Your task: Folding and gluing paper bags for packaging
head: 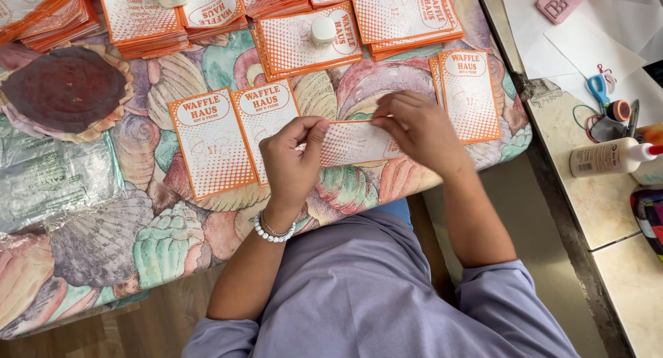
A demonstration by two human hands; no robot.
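Note:
My left hand [291, 159] and my right hand [418, 126] both pinch an orange-and-white dotted paper sleeve [353, 142], held sideways just above the shell-patterned tablecloth [173, 227]. The left hand grips its left end, the right hand its right end. A white bead bracelet [273, 231] circles my left wrist. Two flat sleeves [235, 137] lie side by side left of my hands, and another pair [468, 92] lies to the right.
Stacks of the same orange sleeves [290, 26] line the far edge, one with a small white bottle [322, 30] on it. A round brown doily [63, 88] and clear plastic bags [55, 182] lie at left. At right, a glue bottle [611, 157] and blue scissors [599, 90] rest on a counter.

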